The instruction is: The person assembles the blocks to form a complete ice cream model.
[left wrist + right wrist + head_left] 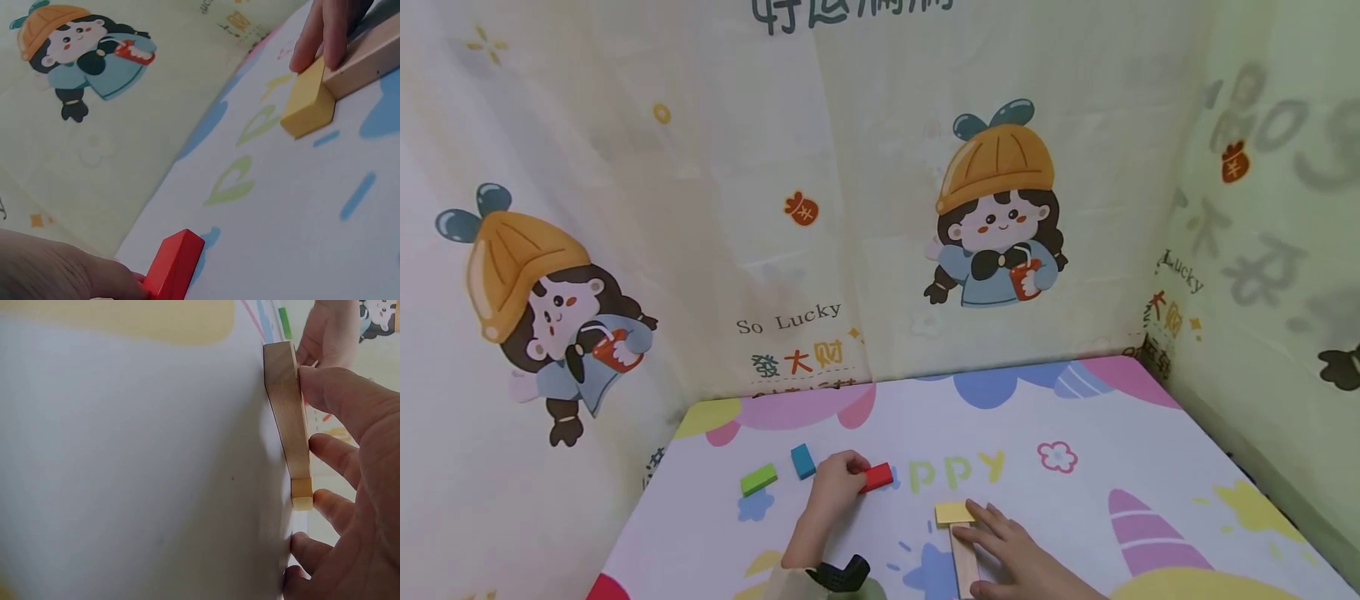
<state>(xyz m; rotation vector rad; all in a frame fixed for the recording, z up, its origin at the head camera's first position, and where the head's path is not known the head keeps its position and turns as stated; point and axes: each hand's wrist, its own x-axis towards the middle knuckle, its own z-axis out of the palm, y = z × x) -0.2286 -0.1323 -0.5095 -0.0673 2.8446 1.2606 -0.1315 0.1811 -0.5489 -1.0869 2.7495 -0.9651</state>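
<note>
Between thumb and fingers, my left hand (833,490) pinches a red wooden block (878,477) at its left end. The left wrist view shows that red block (176,265) close to the tabletop; whether it touches is hard to tell. My right hand (1022,557) rests spread, its fingertips on a yellow block (952,514) and a plain wooden block (964,562). The yellow block lies crosswise against the far end of the plain one, forming a T. In the right wrist view, the thumb and fingertips touch the upper faces of the plain block (287,412) and yellow block (302,495).
A green block (758,480) and a blue block (802,462) lie on the table left of my left hand. The white printed tabletop (1022,467) meets a cartoon-printed cloth (880,250) at the back and sides. A black strap (842,575) circles my left wrist.
</note>
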